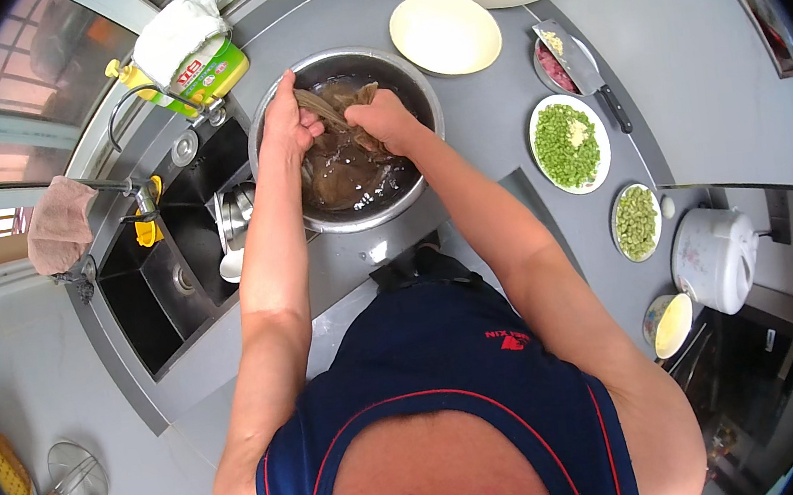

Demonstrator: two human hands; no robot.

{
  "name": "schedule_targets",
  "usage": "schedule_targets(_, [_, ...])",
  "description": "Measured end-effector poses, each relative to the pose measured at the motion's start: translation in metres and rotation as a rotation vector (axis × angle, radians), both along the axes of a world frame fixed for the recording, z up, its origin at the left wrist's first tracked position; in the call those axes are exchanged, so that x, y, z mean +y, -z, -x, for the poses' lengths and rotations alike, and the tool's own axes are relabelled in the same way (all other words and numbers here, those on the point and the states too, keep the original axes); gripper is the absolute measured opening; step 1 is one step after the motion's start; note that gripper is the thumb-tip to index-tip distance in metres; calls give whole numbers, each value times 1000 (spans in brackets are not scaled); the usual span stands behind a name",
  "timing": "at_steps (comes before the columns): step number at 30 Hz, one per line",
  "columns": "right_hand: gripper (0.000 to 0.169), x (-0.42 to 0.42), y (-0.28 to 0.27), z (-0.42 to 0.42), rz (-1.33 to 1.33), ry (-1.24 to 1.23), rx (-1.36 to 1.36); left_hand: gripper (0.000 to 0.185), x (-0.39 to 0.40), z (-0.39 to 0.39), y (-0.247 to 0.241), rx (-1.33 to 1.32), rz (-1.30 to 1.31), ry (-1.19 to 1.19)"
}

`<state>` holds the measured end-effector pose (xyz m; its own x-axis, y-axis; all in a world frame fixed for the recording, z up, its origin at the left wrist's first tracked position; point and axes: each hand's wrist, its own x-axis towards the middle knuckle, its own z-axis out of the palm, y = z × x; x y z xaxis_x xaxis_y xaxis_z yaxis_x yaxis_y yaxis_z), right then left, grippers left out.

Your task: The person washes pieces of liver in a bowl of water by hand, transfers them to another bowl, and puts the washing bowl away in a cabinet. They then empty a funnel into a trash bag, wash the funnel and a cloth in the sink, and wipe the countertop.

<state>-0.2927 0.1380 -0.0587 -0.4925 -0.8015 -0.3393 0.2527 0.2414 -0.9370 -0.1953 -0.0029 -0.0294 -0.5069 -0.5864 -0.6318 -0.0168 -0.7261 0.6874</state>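
Note:
A large metal basin point(431, 128) with water in it stands on the grey counter beside the sink. Brown, soft, wet material point(349, 173), perhaps cloth or a soaked food, lies in the water; which one I cannot tell. My left hand point(293, 124) is at the basin's left side, with a strand of the material against its palm and its fingers partly curled. My right hand point(383, 122) grips a bunched part of the same material over the middle of the basin. The strand stretches between both hands.
Left are a black double sink point(156, 302) and a faucet point(144, 194). Behind stands a cream bowl point(445, 33). Rightward, a cleaver point(577, 65) rests across a bowl of meat point(553, 71), near plates of chopped green vegetables point(566, 146) and green beans point(635, 222), and a white rice cooker point(713, 258).

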Motion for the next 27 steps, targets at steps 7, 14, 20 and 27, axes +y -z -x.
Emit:
schedule_targets(7, [18, -16, -23, -14, 171, -110, -563, 45, -5, 6, -6, 273, 153, -149])
schedule_targets(14, [33, -40, 45, -19, 15, -89, 440, 26, -22, 22, 27, 63, 438, -166])
schedule_targets(20, [27, -11, -20, -38, -225, -297, 894, 34, -6, 31, 33, -665, 885, -4])
schedule_targets(27, [21, 1, 39, -29, -30, -194, 1123, 34, -15, 31, 15, -942, 1239, 271])
